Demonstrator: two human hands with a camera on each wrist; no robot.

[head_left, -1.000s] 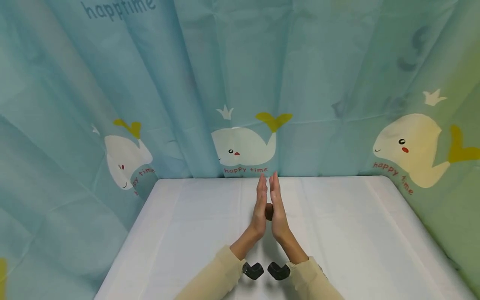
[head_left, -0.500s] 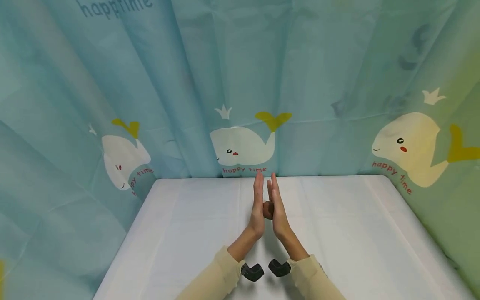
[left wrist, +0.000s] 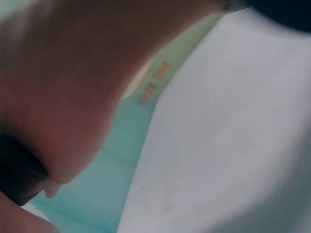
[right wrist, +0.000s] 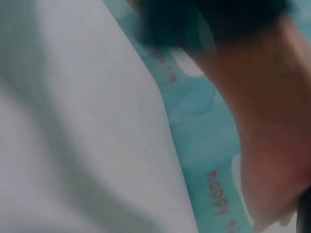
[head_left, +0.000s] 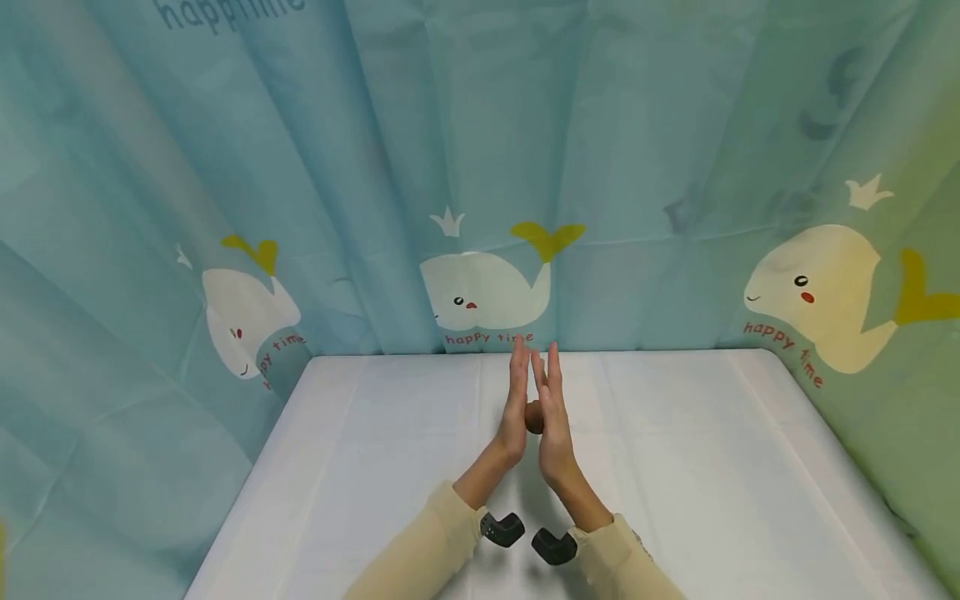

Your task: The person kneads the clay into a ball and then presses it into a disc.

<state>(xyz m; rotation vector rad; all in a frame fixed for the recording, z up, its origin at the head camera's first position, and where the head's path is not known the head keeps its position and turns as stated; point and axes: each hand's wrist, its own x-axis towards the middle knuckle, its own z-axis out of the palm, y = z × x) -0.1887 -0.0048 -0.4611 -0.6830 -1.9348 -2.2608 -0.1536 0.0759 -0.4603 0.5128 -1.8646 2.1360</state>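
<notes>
Between my two upright palms, in the head view, sits a small brown ball (head_left: 534, 417). It looks rounded and dark, and the hands partly cover it. My left hand (head_left: 513, 421) presses it from the left with straight fingers pointing away from me. From the right my right hand (head_left: 556, 429) presses with its fingers likewise straight. In the left wrist view a dark, blurred part of the ball (left wrist: 18, 170) shows beside the heel of a hand (left wrist: 73, 141). The right wrist view shows the blurred heel of a hand (right wrist: 272, 179) at the right.
A white-covered table (head_left: 390, 442) lies below the hands. Behind and around it hangs a blue-green curtain (head_left: 360, 167) printed with whales. Black wrist devices (head_left: 502, 529) sit near both cream sleeves (head_left: 420, 550).
The palms shift against each other around the brown ball. Over the last half second my left hand slides slightly forward, while my right wrist comes slightly back. More of the ball shows than a second ago.
</notes>
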